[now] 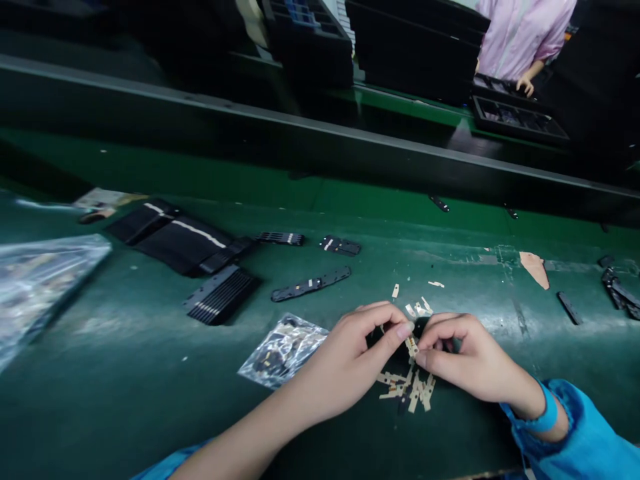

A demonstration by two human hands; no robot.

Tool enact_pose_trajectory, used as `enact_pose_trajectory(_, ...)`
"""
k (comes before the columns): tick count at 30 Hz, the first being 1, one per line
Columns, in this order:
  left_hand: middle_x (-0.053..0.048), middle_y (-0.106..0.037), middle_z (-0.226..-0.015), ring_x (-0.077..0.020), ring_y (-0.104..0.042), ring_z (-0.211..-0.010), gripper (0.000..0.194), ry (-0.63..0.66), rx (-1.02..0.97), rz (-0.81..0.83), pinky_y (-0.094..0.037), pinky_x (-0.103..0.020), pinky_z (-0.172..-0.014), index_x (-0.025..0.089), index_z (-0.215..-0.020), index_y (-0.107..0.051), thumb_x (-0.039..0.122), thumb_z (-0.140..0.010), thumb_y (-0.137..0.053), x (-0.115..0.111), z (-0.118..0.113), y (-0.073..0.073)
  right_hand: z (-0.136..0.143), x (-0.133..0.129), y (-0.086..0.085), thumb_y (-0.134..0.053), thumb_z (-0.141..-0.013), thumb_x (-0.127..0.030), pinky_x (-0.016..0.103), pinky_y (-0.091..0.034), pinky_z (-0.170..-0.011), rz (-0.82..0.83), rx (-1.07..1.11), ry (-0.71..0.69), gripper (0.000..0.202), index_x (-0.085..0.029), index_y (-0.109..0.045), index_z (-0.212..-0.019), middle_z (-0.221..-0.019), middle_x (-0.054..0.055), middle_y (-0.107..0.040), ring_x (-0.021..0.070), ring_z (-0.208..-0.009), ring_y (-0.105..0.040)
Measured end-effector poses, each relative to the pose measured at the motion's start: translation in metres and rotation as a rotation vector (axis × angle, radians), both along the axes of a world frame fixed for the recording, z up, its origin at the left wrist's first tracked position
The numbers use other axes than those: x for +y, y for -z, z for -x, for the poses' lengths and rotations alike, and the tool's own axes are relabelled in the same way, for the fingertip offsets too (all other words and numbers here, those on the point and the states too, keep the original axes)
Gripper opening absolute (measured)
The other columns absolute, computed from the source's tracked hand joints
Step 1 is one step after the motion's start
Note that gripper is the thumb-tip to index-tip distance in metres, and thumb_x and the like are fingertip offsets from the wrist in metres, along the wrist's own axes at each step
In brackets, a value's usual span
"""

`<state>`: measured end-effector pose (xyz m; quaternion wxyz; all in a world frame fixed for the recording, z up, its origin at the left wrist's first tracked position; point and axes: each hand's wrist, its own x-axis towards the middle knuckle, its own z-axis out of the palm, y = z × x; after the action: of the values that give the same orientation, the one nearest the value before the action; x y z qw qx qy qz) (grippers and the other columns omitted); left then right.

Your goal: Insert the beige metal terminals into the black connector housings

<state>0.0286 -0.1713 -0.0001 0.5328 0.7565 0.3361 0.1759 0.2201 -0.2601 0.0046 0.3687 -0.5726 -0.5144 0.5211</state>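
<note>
My left hand [367, 343] and my right hand [463, 350] meet above the green table, thumbs and fingers pinched. Between their fingertips is a small beige part [412, 347] with a brass-coloured bit on it, and both hands grip it. Right below lies a loose pile of similar beige parts [415, 392]. A few more small beige pieces [420, 307] are scattered just beyond my fingers. Left of my left wrist rests a clear plastic bag [283, 350] with small dark parts inside. A long black strip [311, 283] lies farther up.
Stacked black strips [223, 293] and a black flat bundle [173, 233] lie at left, near a large clear bag [47, 280]. More black parts [620, 290] sit at far right. A dark rail [300, 127] crosses behind. Beyond it, a person in pink [523, 40] reaches to a black tray [520, 120].
</note>
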Motion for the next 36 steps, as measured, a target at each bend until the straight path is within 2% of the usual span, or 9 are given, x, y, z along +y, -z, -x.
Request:
enact_pose_trajectory(3, 0.003, -0.064, -0.073, -0.018, -0.06, -0.07, 0.018, -0.171, -0.005, -0.332, -0.039, -0.031, -0.068, 0.021, -0.08, -0.066, 0.027, -0.097, -0.065, -0.002, 0.004, 0.008, 0.003, 0.006, 0.006, -0.067, -0.084, -0.017, 0.026, -0.043, -0.059, -0.065, -0.028, 0.079, 0.014, -0.019, -0.077, -0.074, -0.072, 0.001, -0.066, 0.0143, -0.065, -0.056)
enact_pose_trajectory(6, 0.002, -0.07, -0.075, -0.0183, -0.062, -0.07, 0.018, -0.131, -0.066, -0.63, -0.038, -0.034, -0.071, 0.02, -0.083, -0.069, 0.02, -0.099, -0.063, -0.006, 0.007, 0.015, 0.008, 0.008, 0.014, -0.065, -0.084, -0.017, 0.026, -0.041, -0.057, -0.146, -0.128, 0.187, 0.016, -0.019, -0.077, -0.074, -0.07, 0.001, -0.065, 0.0138, -0.062, -0.054)
enact_pose_trajectory(10, -0.002, -0.077, -0.094, -0.0209, -0.066, -0.08, 0.022, 0.037, -0.052, -0.6, -0.04, -0.036, -0.074, 0.019, -0.104, -0.072, 0.012, -0.103, -0.051, -0.009, 0.008, 0.017, 0.012, 0.006, 0.02, -0.064, -0.085, -0.016, 0.025, -0.04, -0.055, -0.222, -0.197, 0.219, 0.016, -0.018, -0.078, -0.076, -0.069, 0.001, -0.064, 0.013, -0.06, -0.054)
enact_pose_trajectory(18, -0.004, -0.074, -0.093, -0.022, -0.064, -0.08, 0.029, 0.117, 0.016, -0.565, -0.045, -0.034, -0.072, 0.019, -0.104, -0.069, 0.008, -0.101, -0.042, -0.007, 0.009, 0.02, 0.012, 0.001, 0.025, -0.063, -0.083, -0.012, 0.025, -0.04, -0.057, -0.218, -0.183, 0.198, 0.016, -0.019, -0.077, -0.079, -0.073, 0.001, -0.068, 0.0128, -0.062, -0.055)
enact_pose_trajectory(25, -0.007, -0.07, -0.086, -0.0254, -0.066, -0.079, 0.031, -0.023, 0.272, -0.653, -0.045, -0.035, -0.068, 0.015, -0.097, -0.069, 0.02, -0.105, -0.039, 0.006, 0.01, 0.029, 0.005, 0.001, 0.021, -0.06, -0.081, -0.013, 0.026, -0.038, -0.057, -0.119, -0.142, 0.203, 0.015, -0.019, -0.07, -0.072, -0.072, 0.0, -0.062, 0.0129, -0.06, -0.051)
enact_pose_trajectory(27, -0.005, -0.066, -0.074, -0.0242, -0.063, -0.07, 0.037, -0.075, 0.333, -0.593, -0.039, -0.033, -0.061, 0.017, -0.081, -0.068, 0.03, -0.105, -0.043, 0.008, 0.009, 0.026, 0.003, 0.002, 0.019, -0.058, -0.083, -0.016, 0.026, -0.038, -0.058, -0.095, -0.115, 0.196, 0.015, -0.02, -0.068, -0.073, -0.073, 0.0, -0.061, 0.0136, -0.062, -0.051)
enact_pose_trajectory(29, -0.003, -0.061, -0.067, -0.0206, -0.058, -0.062, 0.041, -0.063, 0.308, -0.409, -0.034, -0.03, -0.056, 0.018, -0.07, -0.067, 0.036, -0.102, -0.048, 0.007, 0.007, 0.02, 0.003, 0.002, 0.018, -0.058, -0.086, -0.019, 0.027, -0.039, -0.06, -0.073, -0.081, 0.185, 0.015, -0.02, -0.067, -0.075, -0.075, 0.0, -0.059, 0.0144, -0.065, -0.052)
enact_pose_trajectory(33, -0.001, -0.066, -0.079, -0.0167, -0.057, -0.066, 0.025, 0.032, 0.077, 0.148, -0.038, -0.026, -0.057, 0.022, -0.088, -0.077, 0.032, -0.092, -0.054, 0.003, -0.001, 0.009, 0.004, 0.002, 0.02, -0.059, -0.089, -0.022, 0.028, -0.039, -0.061, -0.034, -0.057, 0.151, 0.015, -0.02, -0.068, -0.077, -0.076, 0.0, -0.058, 0.0152, -0.067, -0.052)
enact_pose_trajectory(36, 0.0, -0.064, -0.075, -0.0158, -0.054, -0.066, 0.021, -0.009, -0.014, 0.317, -0.039, -0.026, -0.06, 0.02, -0.079, -0.076, 0.032, -0.086, -0.06, 0.003, -0.004, 0.007, 0.005, 0.002, 0.022, -0.058, -0.088, -0.02, 0.028, -0.038, -0.061, -0.017, -0.076, 0.144, 0.015, -0.02, -0.068, -0.076, -0.076, 0.0, -0.059, 0.0158, -0.068, -0.053)
